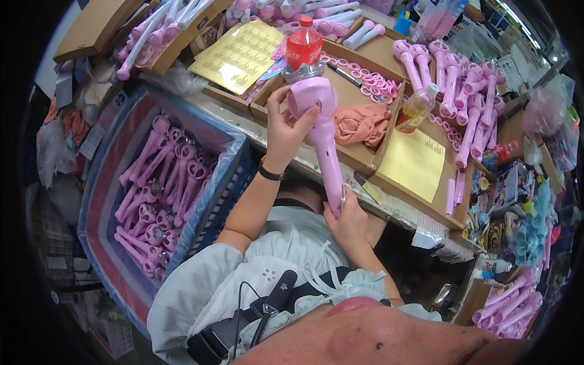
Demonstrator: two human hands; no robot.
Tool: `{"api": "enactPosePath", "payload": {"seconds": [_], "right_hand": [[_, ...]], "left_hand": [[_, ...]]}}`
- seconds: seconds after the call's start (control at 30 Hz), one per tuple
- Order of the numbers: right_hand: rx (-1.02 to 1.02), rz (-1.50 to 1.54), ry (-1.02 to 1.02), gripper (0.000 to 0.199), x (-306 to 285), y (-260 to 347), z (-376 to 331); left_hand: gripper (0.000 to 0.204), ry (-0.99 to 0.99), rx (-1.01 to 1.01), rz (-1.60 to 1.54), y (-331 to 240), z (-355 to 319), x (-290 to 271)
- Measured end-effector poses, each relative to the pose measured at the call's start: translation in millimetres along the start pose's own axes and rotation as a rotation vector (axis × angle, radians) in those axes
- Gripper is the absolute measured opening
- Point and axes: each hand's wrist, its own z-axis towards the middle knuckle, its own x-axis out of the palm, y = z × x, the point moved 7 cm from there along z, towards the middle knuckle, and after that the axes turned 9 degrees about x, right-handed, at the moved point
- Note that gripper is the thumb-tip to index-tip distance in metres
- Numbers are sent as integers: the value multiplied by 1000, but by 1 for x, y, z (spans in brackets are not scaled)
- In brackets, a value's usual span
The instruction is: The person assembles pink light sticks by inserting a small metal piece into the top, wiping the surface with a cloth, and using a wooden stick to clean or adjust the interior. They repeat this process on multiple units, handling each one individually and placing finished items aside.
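Wand (pixel 326 143), pink: slanting near centre, toward one o'clock. Left hand (pixel 286 129): fingers spreading around, gripping its head. Right hand (pixel 348 222): fingers clasping its lower end. Crate (pixel 226 210): standing at nine o'clock.

Looks steeply down and forward from head height, over the pale shirt (pixel 292 240) to the workbench (pixel 395 211). Catches the left hand (pixel 287 131) and right hand (pixel 348 219) close by, near mid-frame. Spreads fisheye-wide from the blue basket (pixel 226 204) at left to the plastic bag (pixel 545 109) at right, bending edges rimward.
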Motion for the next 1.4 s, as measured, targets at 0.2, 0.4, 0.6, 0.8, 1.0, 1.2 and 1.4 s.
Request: {"api": "enactPosePath", "payload": {"seconds": [0.2, 0.4, 0.6, 0.8, 1.0, 1.2, 1.4], "right_hand": [[2, 14, 15, 56, 1, 0, -1], [56, 141, 145, 50, -1, 8, 3], [120, 417, -5, 31, -37, -9, 48], [211, -538, -77, 30, -85, -99, 106], [390, -245, 235, 39, -112, -200, 154], [451, -669, 343, 59, -129, -292, 221], [464, -650, 308, 53, -123, -290, 227]], "left_hand": [[57, -36, -11, -73, 1, -1, -4], [67, -155, -43, -489, 18, -11, -9], [107, -11, -512, -802, 35, -41, 2], [87, -127, -427, -588, 33, -37, -32], [86, -193, -371, -555, 23, -38, -53], [88, -196, -313, -568, 12, -36, -55], [89, -260, -268, -607, 1, -37, -60]]}}
